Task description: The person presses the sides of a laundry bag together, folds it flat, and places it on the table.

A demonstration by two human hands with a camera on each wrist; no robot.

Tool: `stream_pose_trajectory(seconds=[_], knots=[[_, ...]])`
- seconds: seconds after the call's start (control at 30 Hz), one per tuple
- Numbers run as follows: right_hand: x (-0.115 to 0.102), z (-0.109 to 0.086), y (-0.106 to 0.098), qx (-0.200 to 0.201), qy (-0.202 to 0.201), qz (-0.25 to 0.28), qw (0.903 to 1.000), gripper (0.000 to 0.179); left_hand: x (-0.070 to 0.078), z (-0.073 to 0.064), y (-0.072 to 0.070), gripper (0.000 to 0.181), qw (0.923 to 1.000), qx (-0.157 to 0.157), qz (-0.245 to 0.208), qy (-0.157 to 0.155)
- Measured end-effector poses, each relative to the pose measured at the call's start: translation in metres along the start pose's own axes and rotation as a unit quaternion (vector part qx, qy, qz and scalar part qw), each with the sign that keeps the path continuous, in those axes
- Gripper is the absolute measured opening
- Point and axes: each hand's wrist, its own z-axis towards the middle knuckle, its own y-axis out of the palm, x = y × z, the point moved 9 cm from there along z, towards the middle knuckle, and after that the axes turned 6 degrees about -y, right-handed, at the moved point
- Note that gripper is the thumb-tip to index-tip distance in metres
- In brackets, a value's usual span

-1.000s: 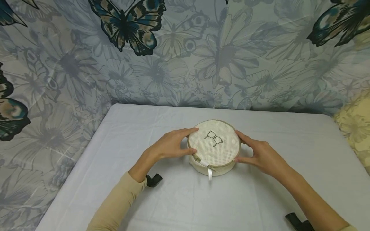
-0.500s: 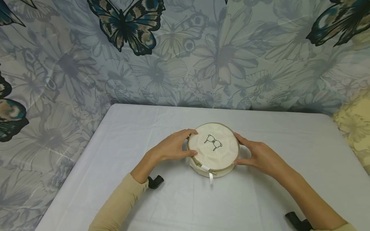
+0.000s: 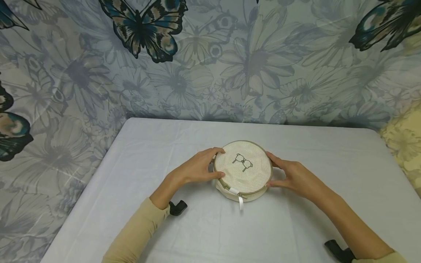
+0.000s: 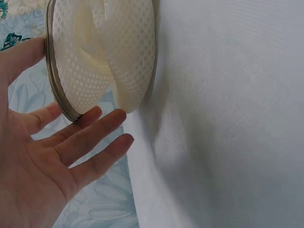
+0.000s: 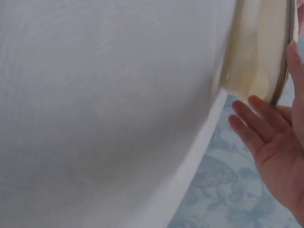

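Observation:
A round cream mesh laundry bag [image 3: 246, 179] rests on the white-covered table, with a small bra outline on its top and a zipper round its upper rim. A white pull tab [image 3: 241, 203] hangs at its near side. My left hand [image 3: 194, 168] holds the left side, thumb and forefinger on the top rim; in the left wrist view other fingers [image 4: 90, 137] touch the soft, buckled mesh wall. On the opposite side my right hand [image 3: 292, 177] holds the rim. The right wrist view shows its fingertips [image 5: 256, 102] at the wall's lower edge.
The white cloth-covered table [image 3: 210, 233] reaches back to a fabric backdrop [image 3: 256, 65] printed with flowers and butterflies. Black wrist mounts [image 3: 178, 208] sit below both wrists. Tan sleeves [image 3: 138, 230] cover the forearms.
The bag's top has sunk slightly and shifted a little toward me, with both hands staying on its sides. In the last half second almost nothing has moved.

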Motion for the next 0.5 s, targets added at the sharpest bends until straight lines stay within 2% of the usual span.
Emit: stream_pose_trajectory(seconds=[0.27, 0.5], knots=[[0.002, 0.0002, 0.005, -0.008, 0.004, 0.031, 0.9995, 0.099, -0.0033, -0.0004, 0.0053, 0.07, 1.0, 0.001, -0.006, -0.002], [0.0052, 0.0016, 0.0083, -0.015, 0.013, 0.03, 0.9994, 0.101, -0.0033, -0.0011, 0.0068, 0.071, 1.0, -0.001, -0.005, -0.004]])
